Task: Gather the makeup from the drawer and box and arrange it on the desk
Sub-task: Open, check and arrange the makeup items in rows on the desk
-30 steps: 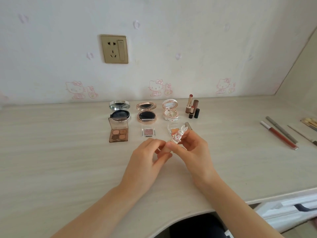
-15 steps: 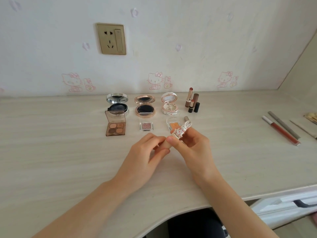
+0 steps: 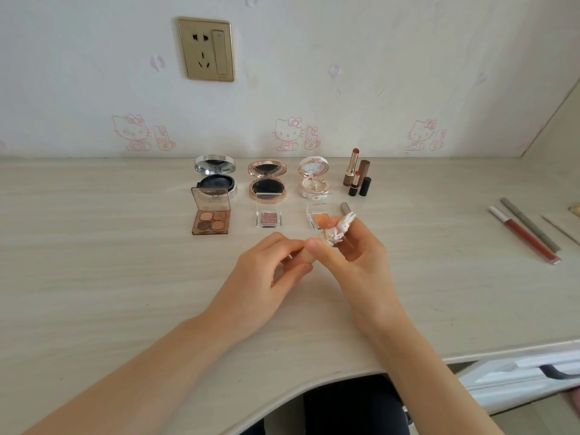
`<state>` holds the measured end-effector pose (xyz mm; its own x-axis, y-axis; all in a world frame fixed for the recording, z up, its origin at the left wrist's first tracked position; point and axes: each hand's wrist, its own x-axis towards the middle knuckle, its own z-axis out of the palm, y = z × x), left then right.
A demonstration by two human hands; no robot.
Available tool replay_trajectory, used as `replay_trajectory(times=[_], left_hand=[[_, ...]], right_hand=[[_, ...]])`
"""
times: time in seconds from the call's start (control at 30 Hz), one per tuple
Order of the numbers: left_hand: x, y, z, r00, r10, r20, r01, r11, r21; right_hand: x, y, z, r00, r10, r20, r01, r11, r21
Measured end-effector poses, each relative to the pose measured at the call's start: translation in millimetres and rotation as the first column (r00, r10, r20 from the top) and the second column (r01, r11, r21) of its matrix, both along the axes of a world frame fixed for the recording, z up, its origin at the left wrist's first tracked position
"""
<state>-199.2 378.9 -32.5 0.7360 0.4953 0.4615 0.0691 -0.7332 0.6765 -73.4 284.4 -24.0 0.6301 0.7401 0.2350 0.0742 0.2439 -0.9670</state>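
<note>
Pinches a small rabbit-topped tube [image 3: 338, 230] at mid-frame, just above the desk [image 3: 94, 262]: by the rabbit end with the curled thumb and fingers of the right hand [image 3: 357, 265], by the pale lower end with the fingertips of the left hand [image 3: 266, 277]. Cannot tell whether cap and body are parted; hidden behind the fingers.

Hovers close in front of the rows laid out above centre: four-pan palette [image 3: 210, 221], pink glitter pan [image 3: 268, 218] and orange blush pan [image 3: 317, 219] in the nearer row; silver compact [image 3: 216, 180], rose-gold compact [image 3: 267, 183] and white compact [image 3: 314, 180] propped open behind; upright lipsticks [image 3: 354, 185] at the group's right end. Leaves two lip pencils [image 3: 524, 235] lying well apart at the right edge, and a drawer [image 3: 514, 375], seemingly ajar, at lower right.

Risks, on this evidence, a sudden release if tugged apart hard, sending the right hand back into the orange blush pan just behind it, or on into the upright lipsticks, narrow-based and apt to topple one into another. Could also slip from so light a pinch and roll across the desk. Calls for a slow twist rather than a pull, and a set-down clear of the raised lids, likely to skid or snap shut if nudged.
</note>
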Motion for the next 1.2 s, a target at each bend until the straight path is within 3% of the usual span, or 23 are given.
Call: replay_trajectory(times=[0.1, 0.27, 0.43, 0.6, 0.83, 1.0, 1.2], left_hand=[[-0.3, -0.8, -0.6, 1.0, 0.002, 0.001, -0.002, 1.0, 0.026], [1.2, 2.6, -1.9, 0.996, 0.093, 0.004, -0.093, 0.994, 0.061], [0.8, 1.3, -1.7, 0.996, 0.089, -0.015, -0.087, 0.992, 0.087], [1.2, 3.4, -1.8, 0.994, 0.112, 0.0, -0.112, 0.991, 0.078], [0.9, 0.8, -1.5, 0.994, 0.108, -0.013, -0.106, 0.987, 0.123], [1.0, 1.8, -0.4, 0.993, 0.12, -0.015, -0.117, 0.988, 0.099], [0.6, -2.6, 2.3, 0.995, 0.093, -0.038, -0.085, 0.983, 0.165]], right_hand=[[-0.4, 0.4, -0.2, 0.999, -0.035, -0.01, 0.035, 0.999, 0.021], [-1.0, -1.5, -0.6, 0.998, 0.052, -0.041, -0.049, 0.996, 0.069], [0.3, 1.7, -0.4, 0.996, -0.085, -0.006, 0.085, 0.996, 0.009], [0.0, 0.7, -3.5, 0.997, 0.027, -0.067, -0.022, 0.997, 0.076], [-0.7, 2.7, -4.5, 0.993, -0.09, 0.071, 0.093, 0.995, -0.031], [1.7, 1.2, -6.6, 0.998, -0.012, 0.068, 0.013, 1.0, -0.006], [2.9, 2.5, -5.4, 0.986, -0.128, 0.111, 0.131, 0.991, -0.026]])
